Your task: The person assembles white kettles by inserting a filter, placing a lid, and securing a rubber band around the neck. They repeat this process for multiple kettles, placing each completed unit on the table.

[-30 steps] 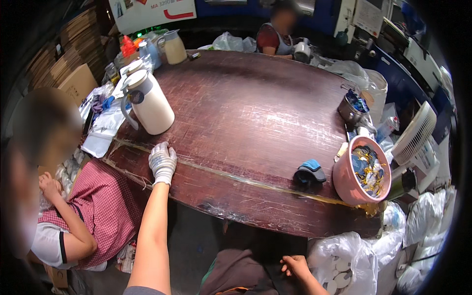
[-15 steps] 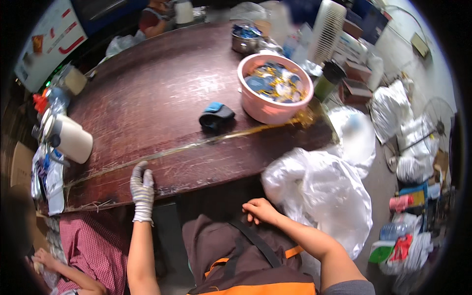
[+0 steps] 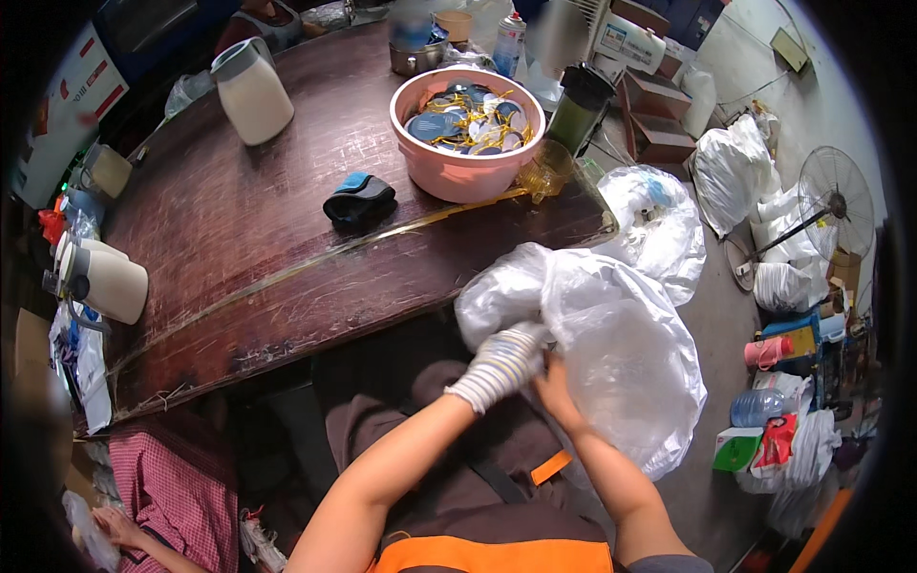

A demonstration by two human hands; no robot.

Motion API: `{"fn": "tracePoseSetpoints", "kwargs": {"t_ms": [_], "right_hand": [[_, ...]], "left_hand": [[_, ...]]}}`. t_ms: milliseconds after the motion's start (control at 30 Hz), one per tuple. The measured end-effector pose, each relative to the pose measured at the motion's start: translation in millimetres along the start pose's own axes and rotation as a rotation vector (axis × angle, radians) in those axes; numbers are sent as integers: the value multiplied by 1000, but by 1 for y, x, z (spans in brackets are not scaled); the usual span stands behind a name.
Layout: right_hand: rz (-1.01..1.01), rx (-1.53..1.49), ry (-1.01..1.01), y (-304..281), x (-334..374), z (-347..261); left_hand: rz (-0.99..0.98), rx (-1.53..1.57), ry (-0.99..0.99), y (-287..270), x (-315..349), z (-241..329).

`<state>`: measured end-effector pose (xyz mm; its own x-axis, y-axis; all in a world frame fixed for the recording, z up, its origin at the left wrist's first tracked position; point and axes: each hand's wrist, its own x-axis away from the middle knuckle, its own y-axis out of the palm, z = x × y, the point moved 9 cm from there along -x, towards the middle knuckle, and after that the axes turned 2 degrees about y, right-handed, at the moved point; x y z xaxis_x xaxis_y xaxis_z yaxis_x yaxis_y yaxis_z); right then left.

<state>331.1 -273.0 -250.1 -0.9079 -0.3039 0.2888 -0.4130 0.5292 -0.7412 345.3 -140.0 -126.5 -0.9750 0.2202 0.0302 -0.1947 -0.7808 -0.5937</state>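
Observation:
My left hand (image 3: 501,365), in a striped white knit glove, reaches across to the front of a large white plastic bag (image 3: 659,382). Its fingers are blurred against the bag's left side. Close beside it my bare right hand (image 3: 556,390) is at the bag's mouth, fingertips partly hidden by the glove. Whether either hand grips the plastic does not show. The bag stands bunched against the table's front right edge, its opening facing me. On the dark red table (image 3: 315,277) behind lie a black-and-blue folded cloth item (image 3: 358,201) and a pink tub (image 3: 468,172) of dark discs with yellow strings.
One cream pitcher (image 3: 253,91) stands at the far left, another (image 3: 110,282) at the left edge. A dark-lidded bottle (image 3: 583,105) is beyond the tub. More white sacks (image 3: 734,177) and a standing fan (image 3: 836,205) are at right. Another person's hand (image 3: 119,525) is lower left.
My left hand has left the table edge and swung right to the bag. My right hand has come up beside it. A cream pitcher now stands nearer on the far table. The view has shifted.

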Motion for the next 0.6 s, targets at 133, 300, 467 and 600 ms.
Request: {"fn": "tracePoseSetpoints", "kwargs": {"t_ms": [133,300,467,600], "right_hand": [[-180,224,-201,65,-6,-15],[-272,533,-502,121,-23,26],[-481,367,-241,47,4,-43],[-511,-38,-82,45,25,36]], "left_hand": [[54,6,-439,46,3,-212],[-142,-36,-429,85,-10,-240],[-321,112,-597,121,-11,-211],[-158,38,-663,120,-12,-215]]}}
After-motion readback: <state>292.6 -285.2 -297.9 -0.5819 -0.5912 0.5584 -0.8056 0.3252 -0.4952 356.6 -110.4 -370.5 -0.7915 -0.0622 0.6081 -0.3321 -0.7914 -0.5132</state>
